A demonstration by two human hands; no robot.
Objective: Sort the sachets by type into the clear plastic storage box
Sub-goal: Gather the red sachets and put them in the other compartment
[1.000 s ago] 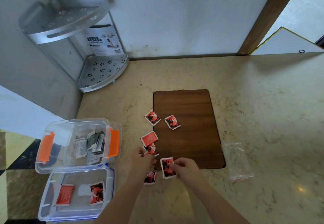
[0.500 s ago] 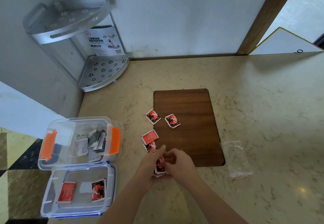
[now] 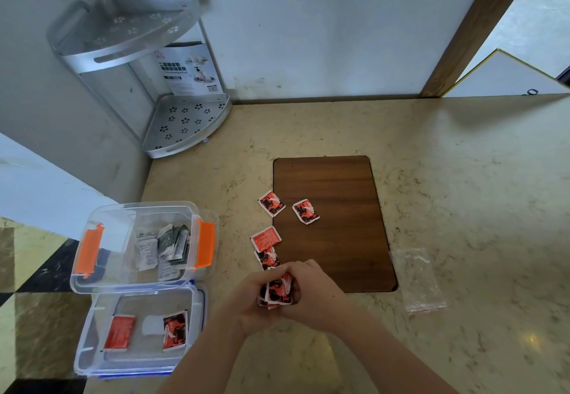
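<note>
The only print I can see is on a white card [image 3: 188, 69] behind the metal corner shelf [image 3: 185, 122] at eleven o'clock; its dark lettering is too small to read. The sachets are small squares, red with black and white artwork. My left hand [image 3: 246, 304] and right hand [image 3: 314, 295] meet at six o'clock, fingers of both curled tight around a small stack of sachets [image 3: 277, 291]. Loose sachets [image 3: 266, 238] lie at twelve o'clock from my hands, one [image 3: 305, 211] on the brown wooden board [image 3: 339, 239]. At nine o'clock, the clear box [image 3: 145, 245] with orange clips holds grey and white sachets; its lid [image 3: 138, 328] holds two red ones.
</note>
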